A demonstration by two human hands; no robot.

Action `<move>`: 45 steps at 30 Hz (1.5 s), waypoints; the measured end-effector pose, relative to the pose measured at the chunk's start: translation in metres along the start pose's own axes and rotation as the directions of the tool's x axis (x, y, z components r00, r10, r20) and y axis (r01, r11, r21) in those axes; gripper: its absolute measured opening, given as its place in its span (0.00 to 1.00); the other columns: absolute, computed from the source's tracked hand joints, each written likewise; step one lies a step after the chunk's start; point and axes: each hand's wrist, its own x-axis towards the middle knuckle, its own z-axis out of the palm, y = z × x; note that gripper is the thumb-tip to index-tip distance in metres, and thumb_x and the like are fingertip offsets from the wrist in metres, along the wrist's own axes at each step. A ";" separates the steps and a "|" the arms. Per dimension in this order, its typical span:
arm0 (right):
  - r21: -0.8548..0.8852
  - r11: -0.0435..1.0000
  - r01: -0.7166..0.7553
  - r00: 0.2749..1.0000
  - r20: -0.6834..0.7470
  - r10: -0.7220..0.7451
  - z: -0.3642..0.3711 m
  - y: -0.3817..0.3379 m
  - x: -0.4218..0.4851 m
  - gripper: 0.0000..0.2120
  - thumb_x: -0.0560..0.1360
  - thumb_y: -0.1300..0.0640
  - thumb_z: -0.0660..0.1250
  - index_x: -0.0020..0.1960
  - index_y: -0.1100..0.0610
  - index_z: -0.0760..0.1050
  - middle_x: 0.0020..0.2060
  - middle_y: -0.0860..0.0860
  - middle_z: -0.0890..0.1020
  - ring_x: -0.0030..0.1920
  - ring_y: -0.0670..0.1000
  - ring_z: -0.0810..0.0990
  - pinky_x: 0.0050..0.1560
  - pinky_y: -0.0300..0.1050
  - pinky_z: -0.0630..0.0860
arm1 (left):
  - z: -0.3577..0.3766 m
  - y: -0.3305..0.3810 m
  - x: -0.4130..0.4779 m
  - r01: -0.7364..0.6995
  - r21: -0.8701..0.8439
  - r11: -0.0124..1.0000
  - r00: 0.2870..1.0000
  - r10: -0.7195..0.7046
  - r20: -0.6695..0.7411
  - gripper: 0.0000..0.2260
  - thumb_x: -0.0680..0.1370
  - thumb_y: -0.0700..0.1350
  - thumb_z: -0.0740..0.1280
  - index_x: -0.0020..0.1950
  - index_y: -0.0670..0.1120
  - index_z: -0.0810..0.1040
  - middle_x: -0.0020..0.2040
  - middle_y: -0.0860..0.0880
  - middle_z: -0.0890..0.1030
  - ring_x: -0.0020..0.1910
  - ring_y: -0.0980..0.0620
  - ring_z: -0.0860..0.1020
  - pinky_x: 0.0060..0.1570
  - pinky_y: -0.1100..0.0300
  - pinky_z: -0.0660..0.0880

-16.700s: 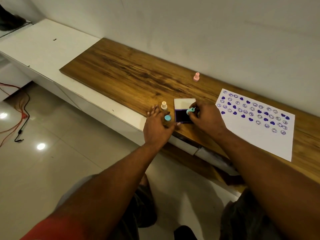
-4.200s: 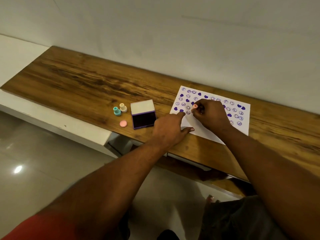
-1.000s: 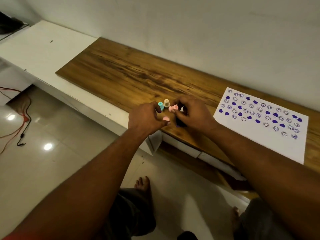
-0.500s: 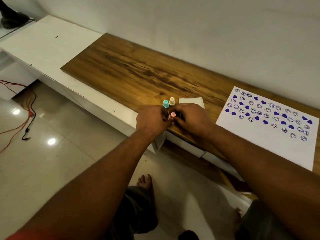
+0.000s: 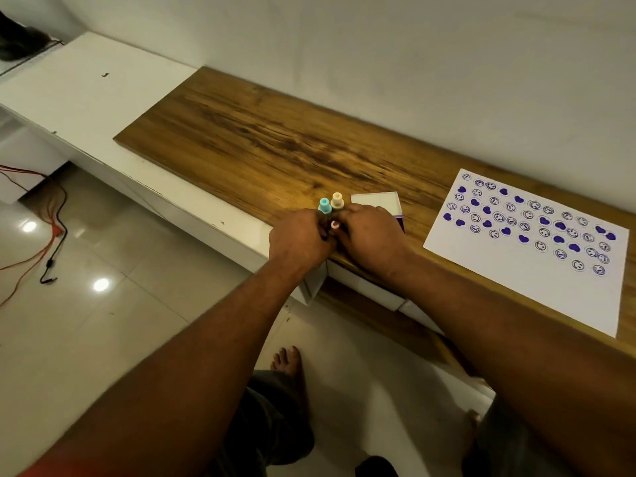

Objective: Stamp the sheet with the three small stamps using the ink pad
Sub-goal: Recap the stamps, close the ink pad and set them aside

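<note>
My left hand [image 5: 298, 243] and my right hand [image 5: 374, 236] meet fingertip to fingertip at the front edge of the wooden board [image 5: 247, 146]. Between them they pinch a small pink stamp [image 5: 334, 224], mostly hidden by my fingers. A teal stamp [image 5: 324, 205] and a cream stamp [image 5: 337, 200] stand upright just behind my fingers. The ink pad [image 5: 377, 201] lies behind my right hand with its white lid open; its purple pad is largely covered. The white sheet [image 5: 537, 287] lies to the right, its upper part filled with purple hearts and smiley prints.
A wall runs close behind the board. A white counter [image 5: 86, 94] extends to the left. Below lie a tiled floor, red and black cables [image 5: 51, 235] at the left, and my bare foot [image 5: 287, 363].
My hands have stayed together at the board's front edge around the pink stamp, closing more tightly on it. The view has shifted slightly; the other stamps, pad and sheet have not moved.
</note>
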 end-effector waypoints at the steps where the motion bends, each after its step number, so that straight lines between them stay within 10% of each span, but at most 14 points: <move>1: 0.042 0.999 -0.027 1.000 -0.002 0.027 0.000 -0.001 0.000 0.16 0.83 0.46 0.61 0.66 0.50 0.80 0.57 0.51 0.84 0.55 0.53 0.82 0.57 0.54 0.78 | 0.001 0.000 0.000 -0.001 -0.003 1.000 1.000 0.001 -0.001 0.11 0.71 0.56 0.76 0.51 0.54 0.84 0.38 0.56 0.80 0.36 0.56 0.77 0.35 0.58 0.77; 19: 0.222 0.963 -0.155 0.969 -0.155 0.192 -0.019 0.038 0.004 0.17 0.80 0.39 0.66 0.59 0.47 0.84 0.48 0.44 0.85 0.47 0.47 0.82 0.39 0.38 0.70 | 0.003 -0.001 0.000 -0.020 -0.027 0.999 0.999 0.019 -0.047 0.16 0.77 0.64 0.71 0.55 0.55 0.82 0.42 0.56 0.82 0.41 0.55 0.79 0.36 0.59 0.73; 27: 0.095 0.965 -0.246 0.969 0.002 0.247 -0.026 0.099 0.009 0.22 0.84 0.46 0.62 0.75 0.53 0.72 0.71 0.55 0.76 0.71 0.60 0.72 0.68 0.57 0.72 | 0.000 0.013 -0.013 -0.086 0.037 0.996 0.977 0.092 -0.193 0.19 0.75 0.63 0.72 0.60 0.55 0.76 0.48 0.55 0.82 0.41 0.56 0.76 0.37 0.60 0.72; 45: 0.082 0.963 -0.257 0.966 0.033 0.255 -0.014 0.089 0.011 0.20 0.82 0.43 0.64 0.69 0.52 0.74 0.67 0.55 0.77 0.68 0.58 0.74 0.67 0.60 0.73 | 0.020 0.043 -0.027 -0.288 0.151 0.946 0.922 0.317 -0.223 0.24 0.71 0.68 0.74 0.54 0.50 0.79 0.43 0.50 0.84 0.39 0.51 0.82 0.33 0.62 0.65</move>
